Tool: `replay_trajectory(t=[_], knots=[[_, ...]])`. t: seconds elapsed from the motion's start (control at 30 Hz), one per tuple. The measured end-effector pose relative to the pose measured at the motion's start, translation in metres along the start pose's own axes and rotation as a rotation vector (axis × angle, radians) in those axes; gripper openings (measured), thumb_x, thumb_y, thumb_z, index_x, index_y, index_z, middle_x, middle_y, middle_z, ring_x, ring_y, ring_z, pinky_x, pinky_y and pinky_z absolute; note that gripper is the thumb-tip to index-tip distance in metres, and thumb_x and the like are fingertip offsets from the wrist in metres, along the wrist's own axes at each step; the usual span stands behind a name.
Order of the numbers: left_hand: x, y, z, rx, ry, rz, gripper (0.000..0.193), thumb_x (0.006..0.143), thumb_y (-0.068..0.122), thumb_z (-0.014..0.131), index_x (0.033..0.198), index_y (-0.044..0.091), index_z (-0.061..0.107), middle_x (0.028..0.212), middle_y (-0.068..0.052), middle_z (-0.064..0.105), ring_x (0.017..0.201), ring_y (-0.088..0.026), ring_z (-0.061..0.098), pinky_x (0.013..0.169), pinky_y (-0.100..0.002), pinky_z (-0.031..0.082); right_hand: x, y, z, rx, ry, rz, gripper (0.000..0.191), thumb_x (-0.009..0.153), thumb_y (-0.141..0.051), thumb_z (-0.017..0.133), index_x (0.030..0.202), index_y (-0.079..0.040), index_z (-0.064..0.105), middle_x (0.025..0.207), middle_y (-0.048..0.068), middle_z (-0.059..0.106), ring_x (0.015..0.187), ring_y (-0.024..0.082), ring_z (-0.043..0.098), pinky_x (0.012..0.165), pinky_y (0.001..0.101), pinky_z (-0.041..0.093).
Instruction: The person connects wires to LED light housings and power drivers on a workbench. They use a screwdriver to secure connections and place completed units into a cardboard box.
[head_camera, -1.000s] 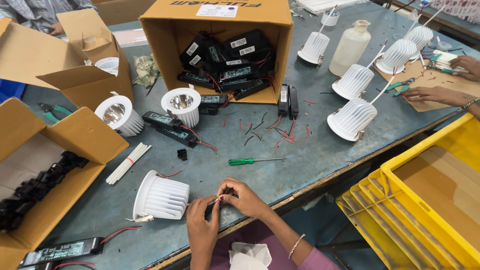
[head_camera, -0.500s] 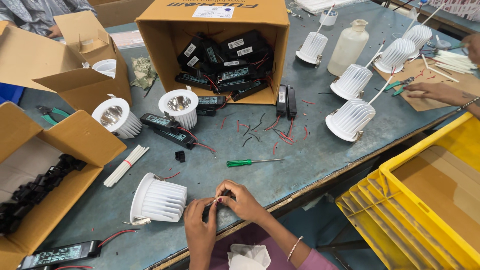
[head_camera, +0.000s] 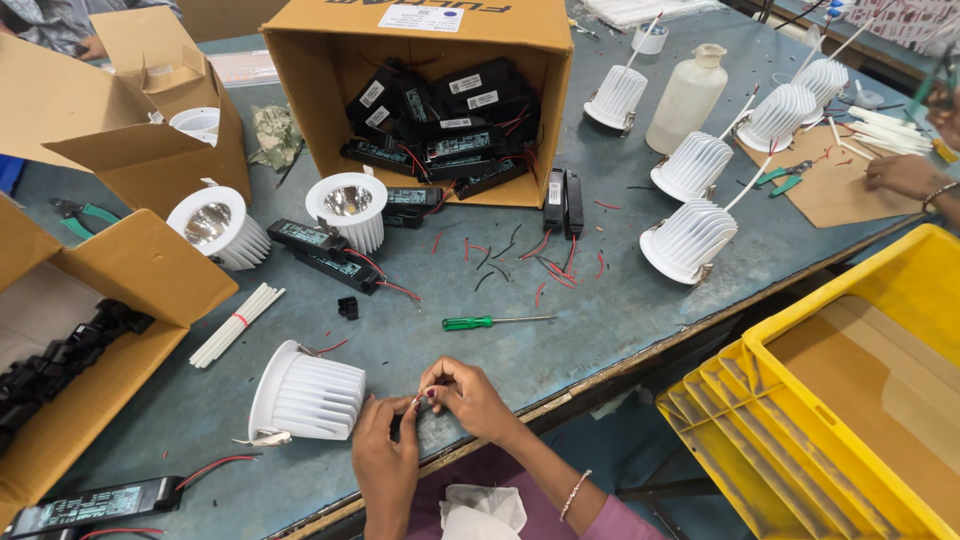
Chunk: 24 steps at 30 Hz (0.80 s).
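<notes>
Near desk (head_camera: 620, 310) edge: white ribbed round lamp housing (head_camera: 305, 397) just left of both hands' fingers (head_camera: 425, 398). Green-handled screwdriver (head_camera: 495, 321) behind them. Open brown cardboard box (head_camera: 425, 95) w/ black driver units at back centre. Stacked yellow plastic crates (head_camera: 840, 400) right, off the desk.

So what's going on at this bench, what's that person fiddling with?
A person's left hand and right hand pinch thin wires together beside a white ribbed lamp housing lying on its side at the table edge. A green screwdriver lies just beyond, untouched. More housings and a cardboard box of black drivers sit farther back.
</notes>
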<state>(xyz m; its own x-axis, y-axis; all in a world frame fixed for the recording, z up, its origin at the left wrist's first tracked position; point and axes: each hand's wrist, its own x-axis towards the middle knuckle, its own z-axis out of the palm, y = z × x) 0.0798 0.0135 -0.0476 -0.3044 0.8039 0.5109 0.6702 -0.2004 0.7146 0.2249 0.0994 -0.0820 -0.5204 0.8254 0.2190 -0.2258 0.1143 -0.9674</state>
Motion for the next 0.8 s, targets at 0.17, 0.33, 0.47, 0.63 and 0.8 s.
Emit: replay_trajectory(t=[0.17,0.33,0.47,0.63,0.8], knots=[[-0.001,0.001,-0.002,-0.060,0.009,-0.022,0.009,0.088,0.009,0.069,0.093,0.001,0.070,0.092,-0.013,0.073,0.090,-0.035,0.068,0.107,-0.045,0.048,0.001,0.009,-0.003,0.025,-0.025,0.038,0.006,0.101,-0.005,0.061,0.104,-0.002,0.058,0.097,0.003,0.063,0.079,0.007,0.055,0.074,0.0243,0.051],[-0.004,0.000,-0.005,-0.146,0.026,-0.005,0.006,0.089,0.006,0.068,0.092,0.001,0.070,0.088,-0.014,0.071,0.084,-0.036,0.067,0.111,-0.046,0.047,0.000,0.008,-0.008,-0.074,-0.066,0.063,0.009,0.101,-0.011,0.063,0.106,-0.003,0.062,0.100,0.002,0.066,0.090,0.007,0.061,0.078,0.0250,0.053],[-0.007,-0.001,-0.007,-0.230,-0.025,-0.171,0.006,0.090,0.005,0.070,0.094,0.002,0.071,0.088,-0.014,0.069,0.083,-0.032,0.066,0.087,-0.040,0.052,-0.001,0.001,-0.011,-0.059,-0.085,0.096,0.017,0.100,-0.012,0.067,0.112,0.000,0.068,0.105,0.004,0.071,0.096,0.009,0.065,0.081,0.0251,0.053],[-0.004,0.000,-0.006,-0.274,0.040,-0.096,0.004,0.088,0.001,0.071,0.092,-0.001,0.070,0.087,-0.014,0.072,0.077,-0.030,0.069,0.114,-0.045,0.045,0.001,-0.012,-0.011,0.047,-0.133,0.123,0.033,0.097,-0.009,0.065,0.128,-0.001,0.062,0.111,0.002,0.067,0.098,0.007,0.061,0.084,0.0235,0.051],[0.000,0.000,-0.007,-0.270,0.035,-0.099,0.004,0.088,0.000,0.070,0.092,-0.001,0.070,0.087,-0.013,0.071,0.081,-0.031,0.069,0.114,-0.045,0.046,0.005,-0.017,-0.010,0.021,-0.154,0.113,0.025,0.098,-0.005,0.066,0.122,0.003,0.067,0.113,0.005,0.066,0.097,0.009,0.061,0.084,0.0243,0.051]])
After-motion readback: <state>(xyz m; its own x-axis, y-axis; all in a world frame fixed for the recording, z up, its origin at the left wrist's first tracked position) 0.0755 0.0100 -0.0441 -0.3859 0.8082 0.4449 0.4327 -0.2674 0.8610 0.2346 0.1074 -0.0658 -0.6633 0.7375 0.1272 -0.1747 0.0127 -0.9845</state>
